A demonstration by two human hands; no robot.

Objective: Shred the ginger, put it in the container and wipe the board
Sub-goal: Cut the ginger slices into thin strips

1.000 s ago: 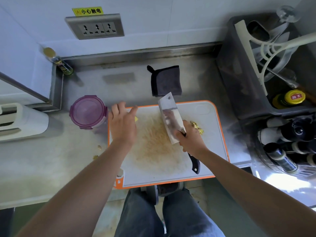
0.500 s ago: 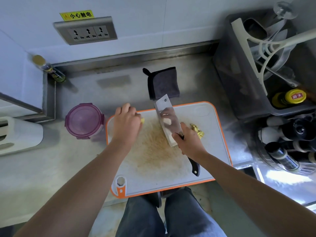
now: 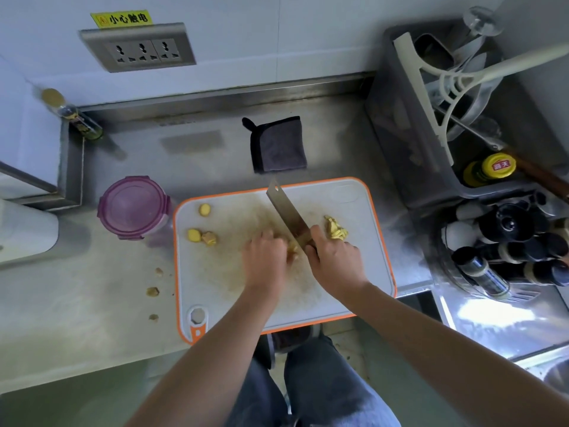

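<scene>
Left hand (image 3: 264,260) has moved right, holding ginger (image 3: 292,251) beside the cleaver (image 3: 288,215).

Brushed, dull steel counter (image 3: 92,303) — matt plastic board (image 3: 348,211), shiny metal cleaver (image 3: 284,211), soft grey cloth (image 3: 278,146).

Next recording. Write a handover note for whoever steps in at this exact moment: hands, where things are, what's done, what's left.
Left hand: holds a yellow ginger piece down on the white orange-rimmed cutting board, right beside the blade.
Right hand: grips the steel cleaver, edge down at that piece.
Done: a small pile of cut ginger lies right of the blade.
Left: three ginger slices on the board's left side are uncut. The round purple lidded container, left of the board, is closed. The dark grey cloth lies folded behind the board; the board is not yet wiped.
</scene>
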